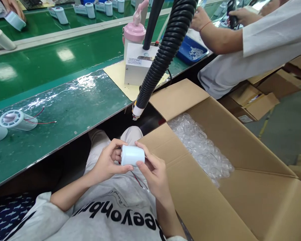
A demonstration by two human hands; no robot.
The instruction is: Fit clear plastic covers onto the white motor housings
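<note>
A large open brown cardboard box [240, 160] lined with clear bubble wrap [203, 147] stands just right of the lap. Beside it, the left hand [107, 162] and right hand [153, 170], forearms bent inward, both grip a small pale-blue plastic cylinder [132, 155] above the lap, fingers curled around its ends. Thin red wires [139, 180] hang beneath it.

Green bench [72, 110] carries fan part [16, 119], white box [137, 65]
</note>
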